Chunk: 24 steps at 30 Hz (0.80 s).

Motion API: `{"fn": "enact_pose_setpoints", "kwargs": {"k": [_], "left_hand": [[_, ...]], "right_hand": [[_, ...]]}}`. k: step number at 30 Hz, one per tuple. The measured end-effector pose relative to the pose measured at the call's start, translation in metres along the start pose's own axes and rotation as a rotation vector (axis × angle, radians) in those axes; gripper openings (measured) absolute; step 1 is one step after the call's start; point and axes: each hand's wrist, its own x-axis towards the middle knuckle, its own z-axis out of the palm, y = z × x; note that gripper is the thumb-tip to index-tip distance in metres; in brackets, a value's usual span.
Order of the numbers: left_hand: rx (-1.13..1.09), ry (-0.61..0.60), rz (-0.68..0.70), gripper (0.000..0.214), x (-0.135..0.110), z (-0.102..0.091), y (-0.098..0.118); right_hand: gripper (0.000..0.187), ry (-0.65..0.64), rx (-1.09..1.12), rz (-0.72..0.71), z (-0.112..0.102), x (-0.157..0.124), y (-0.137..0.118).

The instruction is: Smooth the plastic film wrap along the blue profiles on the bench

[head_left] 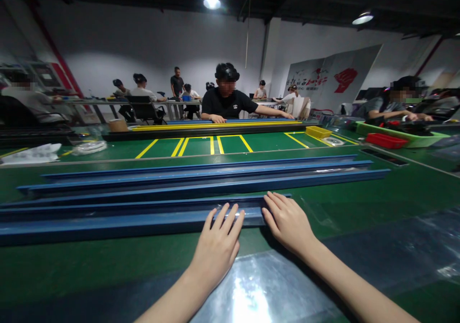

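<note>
A long blue U-shaped channel strip [118, 224] lies nearest me on the green table, running off to the left. My left hand [220, 244] rests against its near wall, fingers spread and flat on it. At the strip's right end, my right hand [289, 220] curls its fingers over the end, with the thumb on the near side. Just behind lie more blue channel strips [201, 185], side by side and about parallel. A sheet of clear plastic film [251, 284] spreads under my forearms.
Across the table a co-worker [230, 95] reaches along yellow strips [215, 125]. Yellow tape lines [179, 146] mark the green surface. At the right stand a yellow tray [318, 132], a red tray [386, 141] and a green bin [427, 140]. Crumpled plastic [32, 154] lies far left.
</note>
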Motion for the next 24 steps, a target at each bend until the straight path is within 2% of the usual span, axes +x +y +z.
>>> {"fn": "enact_pose_setpoints", "kwargs": {"k": [2, 5, 10, 16, 20, 24], "left_hand": [[-0.003, -0.041, 0.056, 0.046, 0.000, -0.001, -0.001], [-0.010, -0.047, 0.050, 0.045, 0.001, -0.001, -0.001], [0.007, 0.043, -0.059, 0.034, 0.000, 0.001, 0.002], [0.059, 0.065, -0.155, 0.030, 0.000, -0.001, 0.003], [0.048, 0.067, -0.132, 0.035, 0.000, -0.001, 0.002], [0.008, 0.039, -0.033, 0.042, 0.000, 0.000, 0.000]], "right_hand": [[0.036, -0.001, 0.020, -0.038, 0.001, 0.000, -0.002], [0.036, -0.001, 0.058, -0.036, 0.001, 0.000, -0.001], [0.034, -0.009, 0.070, 0.046, -0.003, 0.002, 0.008], [0.031, -0.015, 0.024, 0.138, -0.005, 0.002, 0.011], [0.031, 0.003, 0.025, 0.073, -0.001, 0.001, 0.004], [0.034, 0.009, 0.032, 0.004, 0.002, -0.001, -0.001]]}}
